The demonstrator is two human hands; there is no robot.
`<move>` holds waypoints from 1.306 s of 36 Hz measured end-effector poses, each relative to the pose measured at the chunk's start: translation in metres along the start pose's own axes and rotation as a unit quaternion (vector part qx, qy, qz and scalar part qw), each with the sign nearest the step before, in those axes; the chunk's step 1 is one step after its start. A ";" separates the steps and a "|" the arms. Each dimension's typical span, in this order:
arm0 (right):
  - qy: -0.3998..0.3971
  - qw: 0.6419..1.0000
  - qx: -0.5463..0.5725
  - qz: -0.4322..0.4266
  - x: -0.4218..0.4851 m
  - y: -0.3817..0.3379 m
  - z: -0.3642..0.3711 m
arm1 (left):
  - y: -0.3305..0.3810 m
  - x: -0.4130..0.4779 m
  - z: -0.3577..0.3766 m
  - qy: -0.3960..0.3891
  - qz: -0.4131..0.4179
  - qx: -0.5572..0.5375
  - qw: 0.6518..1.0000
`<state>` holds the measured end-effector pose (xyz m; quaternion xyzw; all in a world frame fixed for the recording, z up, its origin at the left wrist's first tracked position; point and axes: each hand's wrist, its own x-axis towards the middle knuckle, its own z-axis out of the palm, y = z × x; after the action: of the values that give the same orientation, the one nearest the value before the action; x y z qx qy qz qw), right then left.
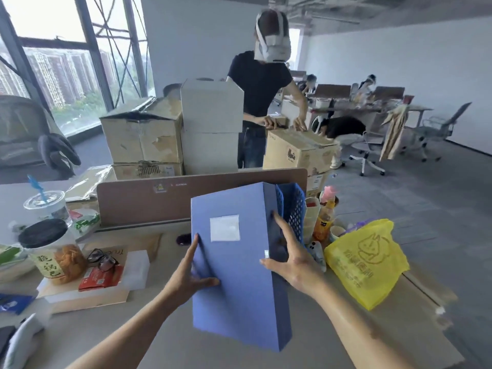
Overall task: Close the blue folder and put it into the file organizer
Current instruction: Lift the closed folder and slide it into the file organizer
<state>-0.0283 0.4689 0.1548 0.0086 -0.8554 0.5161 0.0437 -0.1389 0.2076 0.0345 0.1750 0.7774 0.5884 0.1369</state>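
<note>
Head view shows both hands, left hand (190, 272) and right hand (288, 258), holding the closed blue folder (234, 265) up beside the file organizer (291, 206), where it could bump the rim and slip.

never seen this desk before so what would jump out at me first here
The blue folder fills the centre, closed and held up by the left hand and right hand against the blue file organizer behind it. To its right a bright yellow bag lies on the desk.
</note>
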 end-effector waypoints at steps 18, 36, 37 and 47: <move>0.227 0.944 -0.237 -0.016 -0.005 -0.012 0.001 | 0.155 0.070 0.069 -0.081 -0.122 -0.209 0.967; 0.274 0.923 -0.269 -0.018 0.056 0.007 0.018 | 0.171 0.128 0.046 -0.096 -0.172 -0.260 0.945; 0.279 0.923 -0.264 -0.023 0.059 0.007 0.017 | 0.172 0.131 0.044 -0.100 -0.168 -0.259 0.946; 0.283 0.949 -0.139 -0.025 0.094 0.037 0.025 | 0.160 0.164 0.043 -0.123 -0.089 -0.184 0.971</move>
<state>-0.1256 0.4666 0.1181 -0.1223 -0.8706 0.3721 0.2976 -0.2510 0.3553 0.1753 0.1484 0.6457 0.6806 0.3128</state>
